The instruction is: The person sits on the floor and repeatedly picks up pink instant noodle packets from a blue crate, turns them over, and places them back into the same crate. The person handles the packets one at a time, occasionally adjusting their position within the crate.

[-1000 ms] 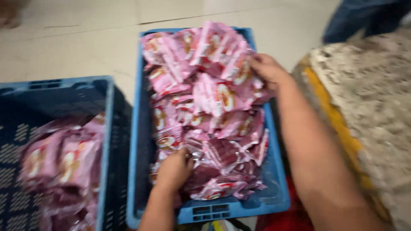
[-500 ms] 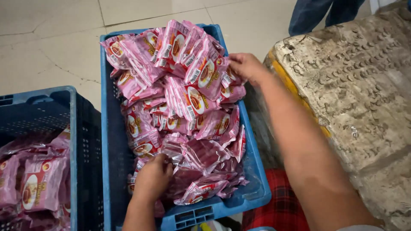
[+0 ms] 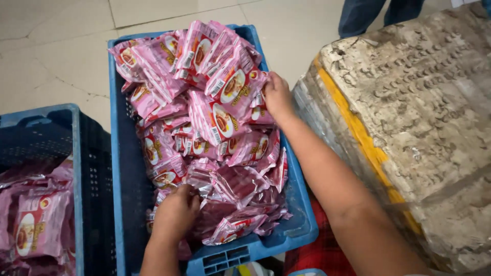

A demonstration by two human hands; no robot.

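Packets in pink wrappers fill a blue plastic crate that stands on a pale tiled floor, seen from above by the person working over it. The left hand is pushed down into the near end of the heap, fingers curled around shiny packets there, though which packet it has hold of cannot be told. The right hand rests at the crate's right wall, fingers pressed against the side of the upper stack of packets; it appears to be closed lightly on them, but the grip itself is hidden behind the wrappers. The packets at the far end stand stacked and tilted, while those at the near end lie flat and jumbled. A second blue crate stands just beside the first on the left, holding more pink packets. To the right sits a large bundle wrapped in clear plastic with a yellow stripe along its edge. Another person's legs in blue trousers show at the top.
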